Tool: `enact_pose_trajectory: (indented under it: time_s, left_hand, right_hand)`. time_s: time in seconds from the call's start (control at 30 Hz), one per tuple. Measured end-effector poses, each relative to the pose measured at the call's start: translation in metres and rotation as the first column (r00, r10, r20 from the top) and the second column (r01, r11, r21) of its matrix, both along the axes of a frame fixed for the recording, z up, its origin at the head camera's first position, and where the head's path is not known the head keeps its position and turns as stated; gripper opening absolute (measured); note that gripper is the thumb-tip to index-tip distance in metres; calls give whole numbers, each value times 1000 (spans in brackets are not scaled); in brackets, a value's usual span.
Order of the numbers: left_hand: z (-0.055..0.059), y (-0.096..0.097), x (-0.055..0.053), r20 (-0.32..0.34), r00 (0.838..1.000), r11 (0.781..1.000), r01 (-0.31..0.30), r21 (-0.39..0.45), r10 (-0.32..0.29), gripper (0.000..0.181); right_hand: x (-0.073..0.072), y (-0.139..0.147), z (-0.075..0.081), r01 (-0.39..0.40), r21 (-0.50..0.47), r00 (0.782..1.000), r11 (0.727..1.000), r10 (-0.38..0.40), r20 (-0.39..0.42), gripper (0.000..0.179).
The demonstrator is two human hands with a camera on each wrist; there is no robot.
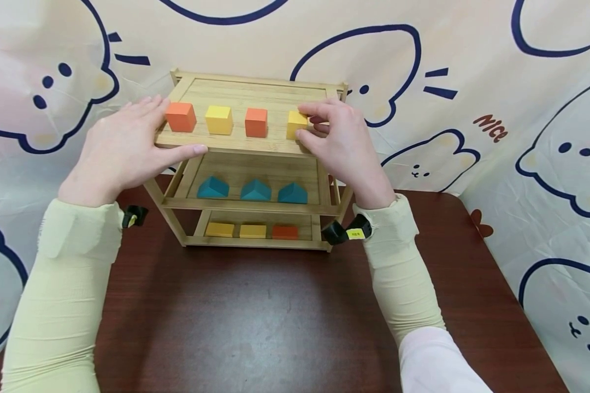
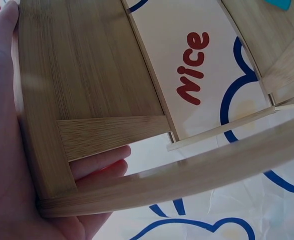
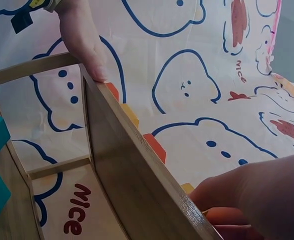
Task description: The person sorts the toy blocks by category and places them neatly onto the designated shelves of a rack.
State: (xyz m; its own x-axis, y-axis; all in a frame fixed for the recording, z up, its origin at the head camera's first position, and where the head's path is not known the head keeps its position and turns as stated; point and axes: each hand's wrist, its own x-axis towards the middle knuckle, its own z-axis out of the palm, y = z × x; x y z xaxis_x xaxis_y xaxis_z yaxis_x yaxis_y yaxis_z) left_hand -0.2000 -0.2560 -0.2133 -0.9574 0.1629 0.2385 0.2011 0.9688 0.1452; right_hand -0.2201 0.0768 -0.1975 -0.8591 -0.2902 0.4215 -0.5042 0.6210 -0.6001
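My right hand (image 1: 341,134) pinches a yellow cube (image 1: 293,125) between thumb and fingers at the right end of a row on the top of a wooden shelf rack (image 1: 236,144). To its left along the row stand an orange cube (image 1: 255,123), a yellow cube (image 1: 218,120) and another orange cube (image 1: 180,118). At the rack's left front corner rests my left hand (image 1: 123,144), thumb straight along the front edge and fingers stretched along the side. Two of its fingertips (image 2: 104,162) show past the side rail in the left wrist view.
Three teal triangular blocks (image 1: 255,190) line the middle shelf. The bottom shelf bears two yellow blocks (image 1: 252,231) and one orange block (image 1: 284,232). Under the rack is a dark brown table (image 1: 255,316). A printed cloth (image 1: 501,164) hangs close behind and at the sides.
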Motion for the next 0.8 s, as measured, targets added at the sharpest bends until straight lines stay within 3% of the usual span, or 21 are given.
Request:
enact_pose_trajectory:
  time_s: [0.23,0.47,0.63,0.8]
  left_hand:
    - [0,0,-1,-4,1000,1000,4,-10,-4,108]
    - [0,0,0,-2,1000,1000,-8,-8,8,109]
    - [-1,0,-1,-8,1000,1000,-6,-6,6,108]
    - [-2,0,-1,-6,1000,1000,-7,-8,7,109]
  right_hand:
    - [5,3,1,10,-12,994,1000,-11,-106,45]
    - [22,10,2,-31,-76,975,997,13,-220,44]
    - [40,19,-3,-80,-112,954,990,44,-297,45]
    - [59,25,-12,-120,-75,917,990,82,-389,46]
